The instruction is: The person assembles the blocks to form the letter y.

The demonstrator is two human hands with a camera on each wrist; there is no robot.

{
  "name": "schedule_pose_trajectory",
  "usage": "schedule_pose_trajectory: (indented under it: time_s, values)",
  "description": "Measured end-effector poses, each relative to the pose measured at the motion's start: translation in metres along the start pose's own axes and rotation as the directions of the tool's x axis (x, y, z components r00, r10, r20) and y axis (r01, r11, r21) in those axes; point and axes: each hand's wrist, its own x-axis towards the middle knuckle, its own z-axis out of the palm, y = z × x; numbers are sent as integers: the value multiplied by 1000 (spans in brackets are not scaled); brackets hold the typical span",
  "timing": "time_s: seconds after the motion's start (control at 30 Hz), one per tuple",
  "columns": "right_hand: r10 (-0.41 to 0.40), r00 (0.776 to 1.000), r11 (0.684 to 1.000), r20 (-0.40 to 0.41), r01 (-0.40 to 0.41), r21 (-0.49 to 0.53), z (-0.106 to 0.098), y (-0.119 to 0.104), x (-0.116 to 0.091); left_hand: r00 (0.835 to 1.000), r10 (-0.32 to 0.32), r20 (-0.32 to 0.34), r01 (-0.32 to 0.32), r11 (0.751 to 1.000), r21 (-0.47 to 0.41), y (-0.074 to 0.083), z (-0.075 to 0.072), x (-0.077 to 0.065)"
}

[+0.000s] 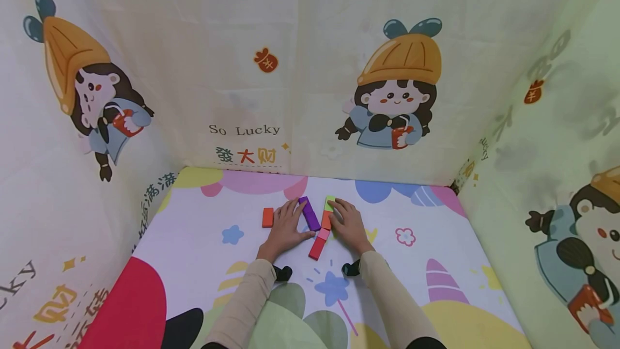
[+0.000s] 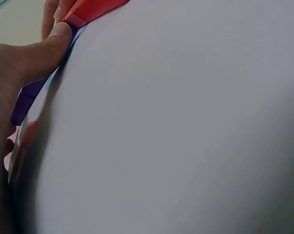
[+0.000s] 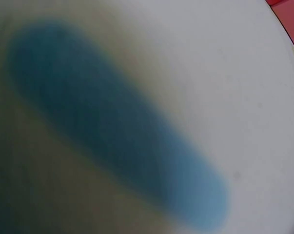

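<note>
- Beige long sleeves [image 1: 244,301] run off head view's bottom edge.
- Left hand [image 1: 284,231]: thumb and index span purple rectangular block row [image 1: 310,214] on printed white tabletop [image 1: 194,236]; can't tell if pinching.
- Right hand [image 1: 351,226]: at lime-green block [image 1: 330,201] and orange block [image 1: 326,220], both partly covered; grip unclear.
- Right wrist view: hand unseen, mostly blur.

Left hand [image 2: 20,66] at the edge, thumb apparently touching purple blocks [image 2: 26,102], red block [image 2: 100,9] above, broad pale surface [image 2: 161,122]
</note>
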Motion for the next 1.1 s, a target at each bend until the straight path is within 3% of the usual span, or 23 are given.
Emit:
schedule_pose_trajectory:
  time_s: [0.43,0.67,1.1]
  values:
    - [4,1000,1000,0,-4,9,1,1,0,997,75,-20,-76,997,-15,1,-4,-3]
    - [12,1000,1000,8,-12,16,0,-2,0,993,122,5,-122,989,83,-1,-2,-4]
    - [-14,1000,1000,-20,14,6,-1,-3,-1,991,135,13,-135,985,110,0,0,-2]
